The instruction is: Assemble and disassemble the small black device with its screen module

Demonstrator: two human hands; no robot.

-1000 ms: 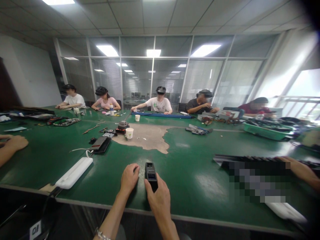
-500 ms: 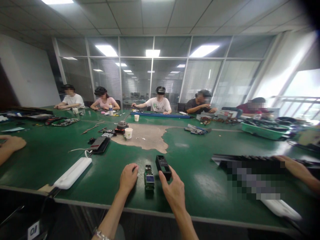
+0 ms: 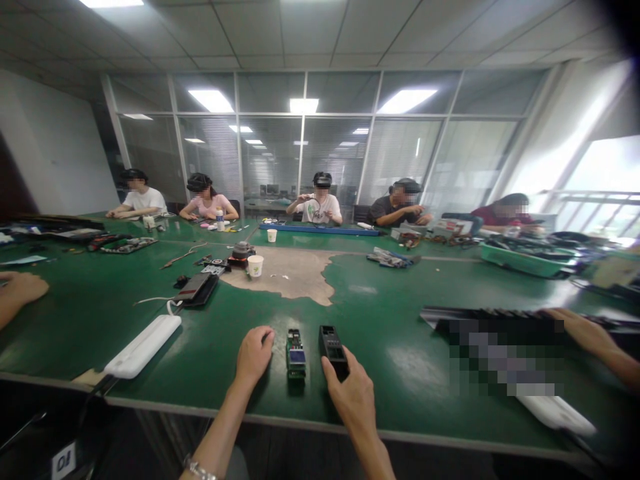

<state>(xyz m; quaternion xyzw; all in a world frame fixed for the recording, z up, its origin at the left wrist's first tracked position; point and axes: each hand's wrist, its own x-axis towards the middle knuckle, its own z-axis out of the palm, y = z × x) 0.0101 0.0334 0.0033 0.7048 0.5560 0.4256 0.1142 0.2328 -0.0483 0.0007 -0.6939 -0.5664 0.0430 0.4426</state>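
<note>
My right hand (image 3: 354, 393) grips a black plastic housing (image 3: 331, 345) with rectangular openings, thumb on its left side and fingers on its right. Whether the housing touches the table is hard to tell. To its left, a green circuit board module (image 3: 296, 353) with a small bluish screen lies on the green table (image 3: 400, 413), apart from both hands. My left hand (image 3: 254, 355) rests on the table left of the module, its fingers curled inward. What those fingers hold, if anything, is hidden.
White power strips lie at left (image 3: 145, 347) and right (image 3: 555, 408). Beyond are a paper cup (image 3: 255, 266), a dark device (image 3: 199, 288), pliers (image 3: 393, 257) and a green basket (image 3: 530, 261). Co-workers sit across; a neighbour's hand (image 3: 583, 330) touches a long black part.
My right hand has moved the black housing slightly right and toward me, turning it more upright in view. My left hand and the module stay put. Across the table, a co-worker has raised a hand.
</note>
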